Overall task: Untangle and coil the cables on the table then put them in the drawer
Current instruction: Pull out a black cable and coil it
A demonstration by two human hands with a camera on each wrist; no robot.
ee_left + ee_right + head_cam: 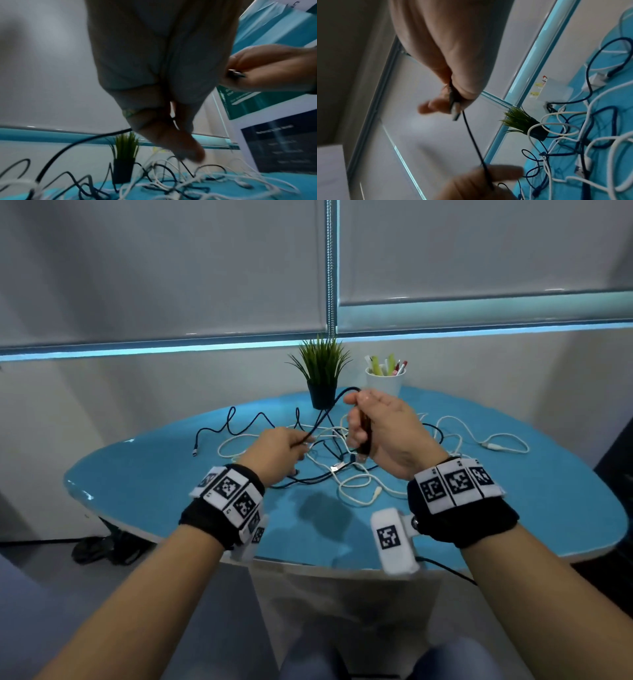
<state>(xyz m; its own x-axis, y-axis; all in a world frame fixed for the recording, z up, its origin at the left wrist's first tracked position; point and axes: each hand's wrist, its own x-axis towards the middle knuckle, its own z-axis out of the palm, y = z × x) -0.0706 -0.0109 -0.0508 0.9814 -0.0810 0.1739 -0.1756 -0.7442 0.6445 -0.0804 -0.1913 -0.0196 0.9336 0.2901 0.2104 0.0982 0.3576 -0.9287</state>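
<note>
Apparently both hands point(376, 429) grip black cable point(322, 419).

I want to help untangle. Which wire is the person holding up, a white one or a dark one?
A dark cable. The right hand and left hand both grip it above the table; the white cables lie untouched.

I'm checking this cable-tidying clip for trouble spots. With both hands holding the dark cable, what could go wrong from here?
1. The dark cable runs from the right hand and left hand into the white cables; pulling may tighten the tangle.
2. It passes near the potted plant, which may tip.
</note>
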